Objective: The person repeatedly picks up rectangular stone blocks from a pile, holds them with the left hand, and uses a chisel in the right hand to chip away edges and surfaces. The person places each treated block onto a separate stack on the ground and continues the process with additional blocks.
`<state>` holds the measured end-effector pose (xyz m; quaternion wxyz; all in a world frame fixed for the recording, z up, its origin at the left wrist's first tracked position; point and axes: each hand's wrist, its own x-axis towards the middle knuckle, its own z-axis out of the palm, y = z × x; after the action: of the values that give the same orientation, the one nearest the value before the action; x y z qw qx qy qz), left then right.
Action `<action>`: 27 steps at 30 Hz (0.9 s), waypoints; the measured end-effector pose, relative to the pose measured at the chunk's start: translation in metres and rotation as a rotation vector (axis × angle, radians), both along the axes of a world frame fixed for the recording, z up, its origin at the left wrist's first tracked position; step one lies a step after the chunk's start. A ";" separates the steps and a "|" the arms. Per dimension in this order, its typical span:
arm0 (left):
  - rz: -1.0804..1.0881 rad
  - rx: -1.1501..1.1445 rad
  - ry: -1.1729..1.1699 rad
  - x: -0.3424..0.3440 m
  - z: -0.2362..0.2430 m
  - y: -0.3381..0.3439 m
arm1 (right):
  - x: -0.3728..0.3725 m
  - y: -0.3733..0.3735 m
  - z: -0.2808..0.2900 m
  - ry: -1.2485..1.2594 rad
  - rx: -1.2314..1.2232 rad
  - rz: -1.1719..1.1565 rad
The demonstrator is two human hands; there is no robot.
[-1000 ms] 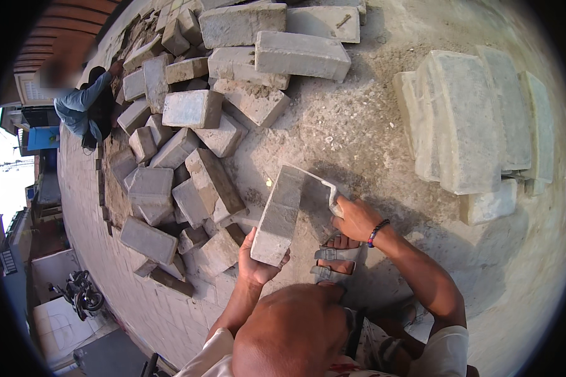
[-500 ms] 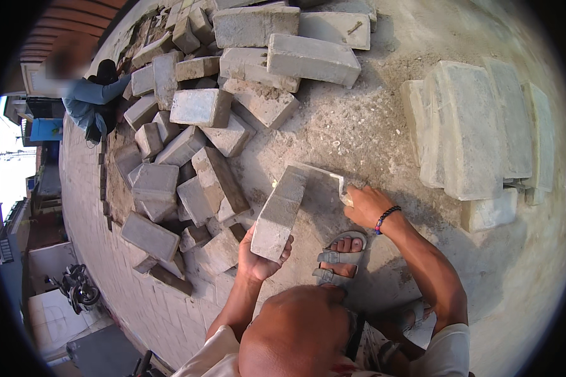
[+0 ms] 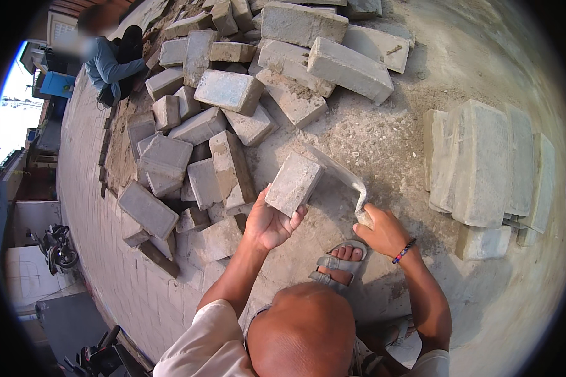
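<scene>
ground (image 3: pixel 383 135), sandy and gritty, spans the middle of the frame. heap of concrete blocks (image 3: pixel 163 163) fills upper centre down to left of centre, blocks tilted and overlapping. neat stack of blocks (image 3: pixel 475 166) at right of frame, standing close together. co-worker in a blue top (image 3: pixel 110 66) crouches at upper left, beside the heap. motorbike (image 3: pixel 58 248) parked at lower left.

left hand (image 3: pixel 271 223), centre of frame, palm up: fingers grasping one grey block (image 3: pixel 294 183). block is tilted, lower end cradled in the palm, thumb along its left edge, fingertips curled round the lower right edge. upper end sticks out past the fingers, clear of the heap.

right hand (image 3: pixel 383 234), right of centre: fingers clenched round the handle of a trowel (image 3: pixel 336 168). blade points to upper left, running behind the block's upper right side; can't tell if they touch. right fingers are apart from the block.

sandalled foot (image 3: pixel 341 264) below, between the hands. dark beaded bracelet (image 3: pixel 404 251) on the right wrist.
</scene>
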<state>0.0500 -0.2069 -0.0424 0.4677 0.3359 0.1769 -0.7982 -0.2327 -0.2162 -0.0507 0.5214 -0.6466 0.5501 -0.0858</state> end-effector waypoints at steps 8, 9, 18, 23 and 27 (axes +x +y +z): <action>-0.276 -0.449 -0.583 0.036 -0.065 0.053 | 0.002 -0.012 -0.036 0.064 0.038 0.109; -0.350 -0.502 -1.091 0.028 -0.075 0.059 | -0.004 -0.009 -0.044 0.088 0.030 0.099; -0.469 -0.748 -1.744 0.003 -0.118 0.018 | 0.004 0.024 0.037 0.053 -0.282 -0.008; 0.103 -0.453 -1.004 0.029 -0.192 0.026 | 0.023 0.027 0.084 0.193 -0.503 0.312; -0.063 -0.627 -1.449 -0.018 -0.125 -0.012 | 0.020 0.005 0.082 0.397 -0.492 0.310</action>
<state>0.0316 -0.2185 -0.1673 0.5164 0.6294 -0.4148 -0.4063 -0.2130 -0.2114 0.0317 0.2396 -0.8328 0.4989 -0.0081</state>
